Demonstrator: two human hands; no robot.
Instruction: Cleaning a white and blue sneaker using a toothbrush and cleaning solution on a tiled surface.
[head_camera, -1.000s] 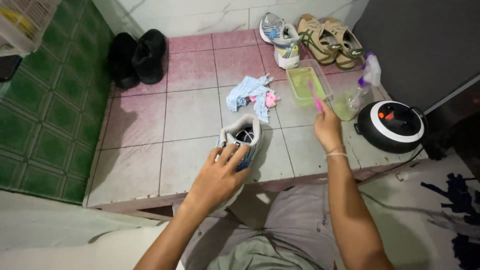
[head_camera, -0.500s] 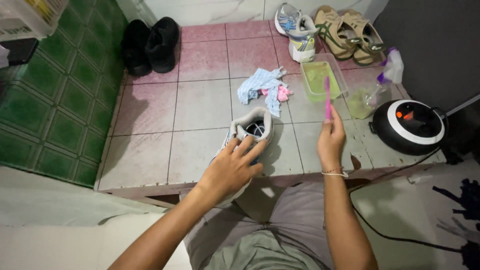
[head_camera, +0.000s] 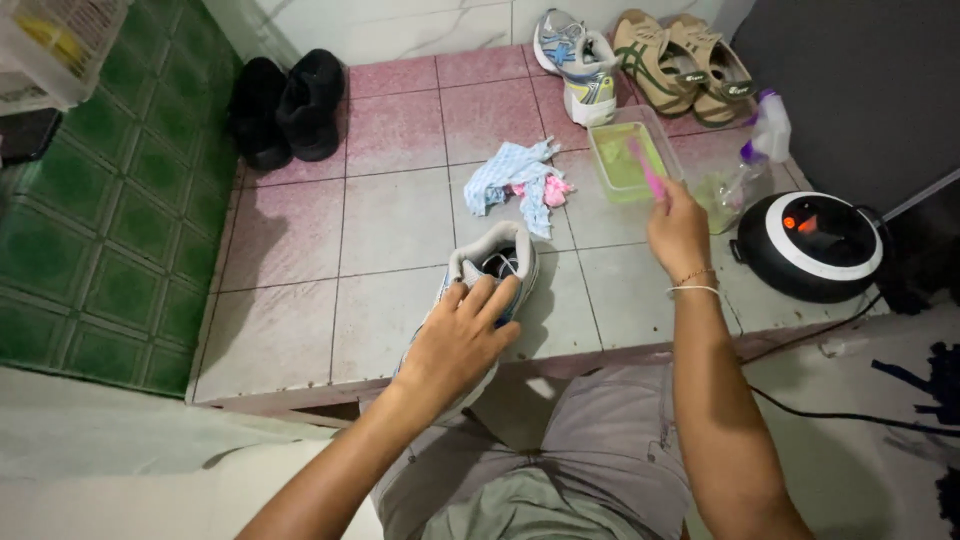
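My left hand (head_camera: 462, 340) grips a white and blue sneaker (head_camera: 497, 262) that stands at the front edge of the pink tiled step, heel opening facing away from me. My right hand (head_camera: 679, 228) holds a pink brush (head_camera: 645, 168) pointing up toward a clear green plastic tub (head_camera: 628, 158) with liquid in it. A blue and pink rag (head_camera: 520, 180) lies crumpled on the tiles between the sneaker and the tub.
A second light sneaker (head_camera: 575, 60) and a pair of tan shoes (head_camera: 680, 62) stand at the back right, black shoes (head_camera: 285, 105) at the back left. A spray bottle (head_camera: 752, 150) and a round black-and-white appliance (head_camera: 810, 245) with a cord sit right. Green tiles (head_camera: 90, 230) lie left.
My right hand has carried the pink brush from over the tub back toward me and then out toward the tub again. My left hand stays on the sneaker.
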